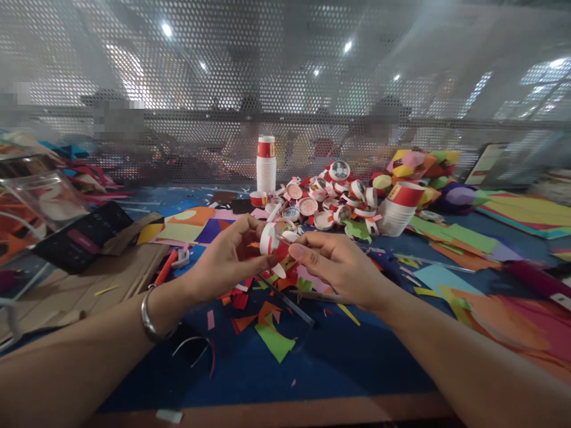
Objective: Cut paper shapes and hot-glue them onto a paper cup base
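Observation:
My left hand point(225, 258) and my right hand point(332, 261) meet over the middle of the blue table point(339, 356). Both pinch a small cut piece of red-and-white paper cup point(271, 244) between thumbs and fingers. A silver bracelet point(149, 315) circles my left wrist. Behind the hands lies a heap of cut cup bottoms and rims point(332, 199). A tall stack of paper cups point(266, 163) stands upright at the back, and a shorter stack point(399, 208) leans beside the heap.
Coloured paper scraps point(272, 336) litter the table under my hands. Paper sheets point(513, 211) lie at right, cardboard point(89, 279) and a clear plastic box point(42, 199) at left. A perforated metal screen point(285, 89) closes the far side, with people dimly behind it.

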The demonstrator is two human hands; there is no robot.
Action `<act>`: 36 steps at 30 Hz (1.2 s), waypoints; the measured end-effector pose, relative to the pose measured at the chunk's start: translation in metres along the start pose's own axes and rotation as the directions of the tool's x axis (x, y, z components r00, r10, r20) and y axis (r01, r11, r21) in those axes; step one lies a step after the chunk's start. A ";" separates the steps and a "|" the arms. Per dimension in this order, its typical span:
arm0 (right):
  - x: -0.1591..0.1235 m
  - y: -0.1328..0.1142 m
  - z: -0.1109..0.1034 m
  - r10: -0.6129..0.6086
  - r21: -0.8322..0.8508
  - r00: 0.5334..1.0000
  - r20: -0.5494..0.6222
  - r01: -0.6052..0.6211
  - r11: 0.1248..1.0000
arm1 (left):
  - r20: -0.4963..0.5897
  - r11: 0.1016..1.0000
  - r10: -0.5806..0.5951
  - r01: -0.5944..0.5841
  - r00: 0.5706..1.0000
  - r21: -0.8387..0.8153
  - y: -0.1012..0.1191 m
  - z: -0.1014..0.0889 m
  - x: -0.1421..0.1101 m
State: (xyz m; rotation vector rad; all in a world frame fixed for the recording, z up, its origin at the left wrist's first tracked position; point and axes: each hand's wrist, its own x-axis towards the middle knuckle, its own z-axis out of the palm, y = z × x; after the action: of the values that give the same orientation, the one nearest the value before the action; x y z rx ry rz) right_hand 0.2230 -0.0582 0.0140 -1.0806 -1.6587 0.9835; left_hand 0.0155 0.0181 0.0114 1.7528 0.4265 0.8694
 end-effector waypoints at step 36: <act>0.007 0.011 -0.013 0.032 0.030 0.963 -0.267 -0.025 0.999 | -0.199 0.939 -0.344 0.331 0.918 -0.097 0.008 -0.004 0.001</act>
State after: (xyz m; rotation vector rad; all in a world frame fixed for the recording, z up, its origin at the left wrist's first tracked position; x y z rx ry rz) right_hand 0.2365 -0.0462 0.0093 -1.1673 -1.4105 0.8335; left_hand 0.0116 0.0185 0.0199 1.4754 0.8113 0.8122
